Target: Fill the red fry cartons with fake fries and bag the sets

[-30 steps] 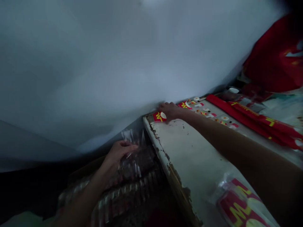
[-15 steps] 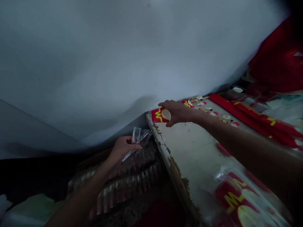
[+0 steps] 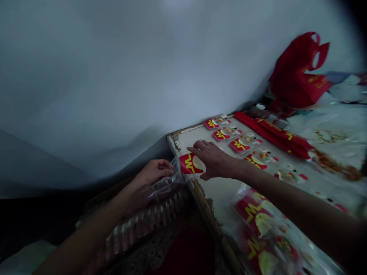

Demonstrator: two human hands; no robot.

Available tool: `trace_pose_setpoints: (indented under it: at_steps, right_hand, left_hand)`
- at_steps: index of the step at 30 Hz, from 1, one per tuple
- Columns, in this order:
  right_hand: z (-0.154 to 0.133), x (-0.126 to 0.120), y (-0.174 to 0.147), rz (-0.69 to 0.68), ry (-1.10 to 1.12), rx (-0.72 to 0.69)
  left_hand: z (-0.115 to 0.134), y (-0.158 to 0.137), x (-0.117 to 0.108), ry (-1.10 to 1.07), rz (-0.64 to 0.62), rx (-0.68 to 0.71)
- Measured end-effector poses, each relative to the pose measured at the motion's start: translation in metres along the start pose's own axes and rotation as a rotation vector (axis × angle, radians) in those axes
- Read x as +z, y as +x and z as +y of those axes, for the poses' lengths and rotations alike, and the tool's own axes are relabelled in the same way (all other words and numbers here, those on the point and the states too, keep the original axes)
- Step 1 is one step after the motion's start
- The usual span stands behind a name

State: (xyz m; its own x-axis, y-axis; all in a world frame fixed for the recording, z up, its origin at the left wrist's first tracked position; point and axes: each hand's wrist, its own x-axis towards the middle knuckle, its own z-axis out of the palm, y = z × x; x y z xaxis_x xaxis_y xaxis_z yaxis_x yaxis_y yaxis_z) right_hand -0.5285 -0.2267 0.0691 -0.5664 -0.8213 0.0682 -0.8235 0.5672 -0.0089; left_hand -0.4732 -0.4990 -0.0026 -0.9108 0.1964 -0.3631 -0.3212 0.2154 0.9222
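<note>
The left hand (image 3: 156, 171) has its grip pinched on a clear bag (image 3: 164, 187) beside the table (image 3: 195, 135), while the right hand (image 3: 213, 159) has its grip closed across opposite edges of a red card (image 3: 187, 164), positioned at the bag's edge near the table corner.

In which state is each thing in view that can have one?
Left hand: pinching the clear bag
Clear bag: held; whether open, unclear
Right hand: gripping the red card
Red card: held, end at clear bag
Table packs: laid out
Table edge: chipped
Red handled bag: upright
Long red bundle: lying down
</note>
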Motion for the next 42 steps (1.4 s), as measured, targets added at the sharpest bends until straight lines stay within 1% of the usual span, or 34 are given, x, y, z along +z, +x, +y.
trace_pose_setpoints:
  at_steps: [4,7,9,13,16,17,18,19,20,21,23,24,25,26,29,30,32,34,36,39,42]
  right_hand:
    - [-0.002,-0.001,-0.044,-0.079,0.094,-0.004]
    - [-0.011,-0.004,-0.073,-0.127,0.152,-0.038]
    - [-0.019,-0.007,-0.087,-0.134,0.161,-0.042]
    - [-0.038,-0.011,-0.109,-0.106,0.130,0.057]
    - [-0.055,-0.012,-0.126,-0.098,0.066,0.122]
    - [-0.060,-0.013,-0.133,-0.088,0.038,0.148]
    - [-0.066,-0.014,-0.140,-0.071,0.009,0.186]
    - [-0.072,-0.015,-0.147,-0.048,-0.016,0.241]
    - [-0.077,-0.016,-0.155,-0.016,-0.035,0.315]
    - [-0.081,-0.017,-0.163,0.021,-0.045,0.407]
    - [-0.088,-0.020,-0.181,0.103,-0.038,0.608]
    - [-0.090,-0.022,-0.190,0.140,-0.027,0.702]
    - [-0.093,-0.023,-0.199,0.170,-0.015,0.779]
    - [-0.095,-0.024,-0.208,0.194,-0.008,0.841]
    - [-0.101,-0.026,-0.232,0.227,-0.002,0.972]
    - [-0.104,-0.025,-0.238,0.225,0.004,1.008]
    - [-0.109,-0.023,-0.247,0.210,0.033,1.065]
    - [-0.113,-0.019,-0.251,0.207,0.053,1.087]
    - [-0.115,-0.015,-0.252,0.242,0.047,1.086]
    - [-0.115,-0.015,-0.255,0.285,0.026,1.067]
    - [-0.114,-0.023,-0.273,0.324,-0.014,0.955]
  left_hand:
    - [0.010,0.009,0.017,0.127,-0.051,0.042]
    - [0.021,0.006,0.033,0.195,-0.189,0.086]
    - [0.028,0.002,0.044,0.221,-0.291,0.113]
    - [0.049,0.000,0.065,0.309,-0.443,0.169]
    - [0.076,0.000,0.082,0.496,-0.579,0.269]
    - [0.085,-0.001,0.090,0.591,-0.597,0.316]
    - [0.094,-0.005,0.099,0.695,-0.578,0.371]
    - [0.101,-0.010,0.110,0.794,-0.514,0.442]
    - [0.106,-0.016,0.122,0.877,-0.408,0.530]
    - [0.109,-0.024,0.136,0.940,-0.275,0.628]
    - [0.106,-0.042,0.167,0.997,-0.003,0.815]
    - [0.102,-0.050,0.182,1.002,0.095,0.884]
    - [0.096,-0.057,0.197,1.003,0.154,0.928]
    - [0.091,-0.063,0.211,1.004,0.178,0.953]
    - [0.082,-0.070,0.246,1.029,0.151,0.980]
    - [0.083,-0.070,0.255,1.061,0.123,0.980]
    - [0.088,-0.070,0.272,1.137,0.029,0.973]
    - [0.094,-0.072,0.287,1.180,-0.072,0.965]
    - [0.097,-0.076,0.300,1.160,-0.108,0.975]
    - [0.093,-0.078,0.309,1.082,-0.069,0.959]
    - [0.090,-0.068,0.301,0.947,-0.011,0.877]
